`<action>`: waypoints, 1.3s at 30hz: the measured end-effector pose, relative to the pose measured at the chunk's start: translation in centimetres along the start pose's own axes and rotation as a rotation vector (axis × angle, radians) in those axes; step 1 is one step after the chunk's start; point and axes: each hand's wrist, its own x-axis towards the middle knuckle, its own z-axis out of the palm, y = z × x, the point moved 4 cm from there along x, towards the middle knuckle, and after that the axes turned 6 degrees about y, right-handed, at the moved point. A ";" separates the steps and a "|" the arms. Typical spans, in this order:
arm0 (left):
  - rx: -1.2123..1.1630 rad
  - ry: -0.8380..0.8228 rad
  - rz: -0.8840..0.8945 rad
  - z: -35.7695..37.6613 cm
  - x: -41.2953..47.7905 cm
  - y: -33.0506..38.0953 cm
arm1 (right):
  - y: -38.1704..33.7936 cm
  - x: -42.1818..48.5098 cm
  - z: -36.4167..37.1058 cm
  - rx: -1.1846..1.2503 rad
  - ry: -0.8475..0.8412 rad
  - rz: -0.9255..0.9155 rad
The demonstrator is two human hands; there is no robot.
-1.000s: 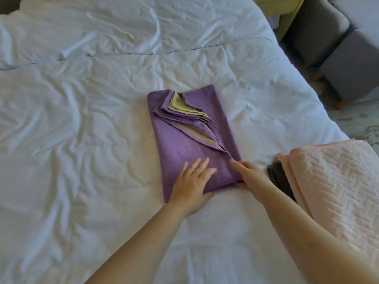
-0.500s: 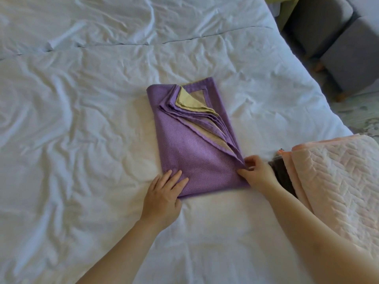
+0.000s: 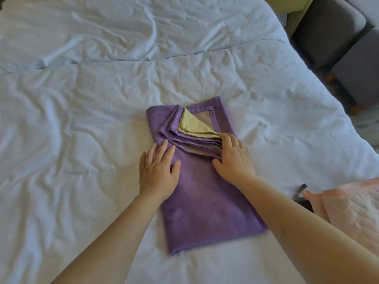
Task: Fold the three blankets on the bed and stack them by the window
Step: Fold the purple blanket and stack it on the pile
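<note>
Evidently flat-fingered, the left hand (image 3: 159,173) and right hand (image 3: 233,158) pressed the folded purple woven blanket (image 3: 205,212), gripping nothing; its fanned far layers might splay when lifted.

Bedroom, domestic or lodging. Evidenced by wide bed (image 3: 86,111) with rumpled white bedding across most of view. Grey upholstered seats (image 3: 336,35) at far right, just beside a yellow-green furniture edge (image 3: 295,7).

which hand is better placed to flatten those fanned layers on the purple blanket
Right, probably. The right hand rests on the fanned layers beside the yellow lining; the left hand lies flat on the plain side of the purple blanket, better suited to hold it steady.
</note>
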 end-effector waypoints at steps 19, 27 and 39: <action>-0.698 0.034 -0.077 -0.5 10.0 1.2 | -0.8 8.9 1.4 0.160 -0.170 0.033; -0.493 0.303 -0.001 -2.0 11.4 0.7 | 1.7 12.2 0.6 0.577 -0.080 0.425; -0.805 0.160 -0.624 1.6 14.1 -6.1 | 0.6 14.2 -0.1 0.749 -0.175 0.438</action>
